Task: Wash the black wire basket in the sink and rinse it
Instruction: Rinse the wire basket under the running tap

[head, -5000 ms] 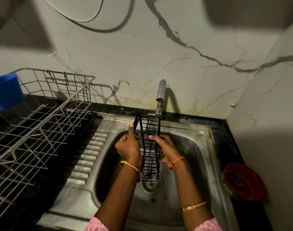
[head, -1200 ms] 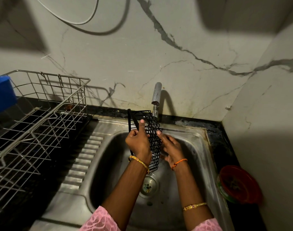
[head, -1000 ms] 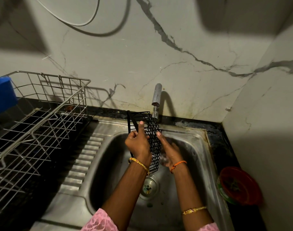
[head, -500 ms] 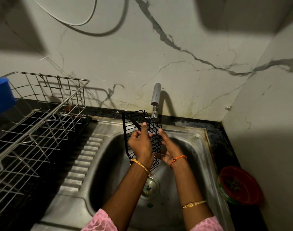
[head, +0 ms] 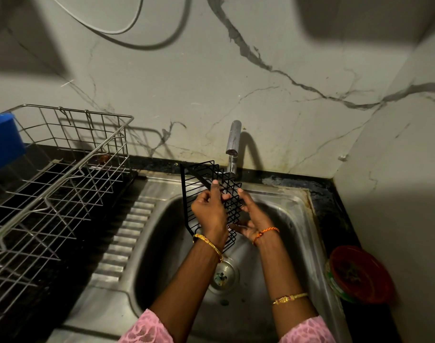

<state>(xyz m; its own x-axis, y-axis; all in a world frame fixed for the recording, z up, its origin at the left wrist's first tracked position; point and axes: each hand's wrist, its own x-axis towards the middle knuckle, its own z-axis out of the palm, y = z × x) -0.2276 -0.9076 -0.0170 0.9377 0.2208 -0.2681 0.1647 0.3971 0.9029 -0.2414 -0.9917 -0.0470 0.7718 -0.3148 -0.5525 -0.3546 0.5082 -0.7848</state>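
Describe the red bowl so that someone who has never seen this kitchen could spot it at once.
Start at the steel sink under the tap. Go to its right edge, onto the dark counter by the right-hand wall. The red bowl sits there, near the viewer's end, seemingly nested in a green-rimmed one; it is the only red, round thing, unlike the wire racks and the blue container on the left.

Frame center: black wire basket (head: 206,194) is being held upright over the sink (head: 295,219), under the tap (head: 233,137). Left hand (head: 209,211) is gripping its wires, thumb up; right hand (head: 254,219) is supporting the mesh from the right. Steel dish rack (head: 63,169) is sitting at left, red bowl (head: 359,273) on the counter (head: 335,206) lower right.
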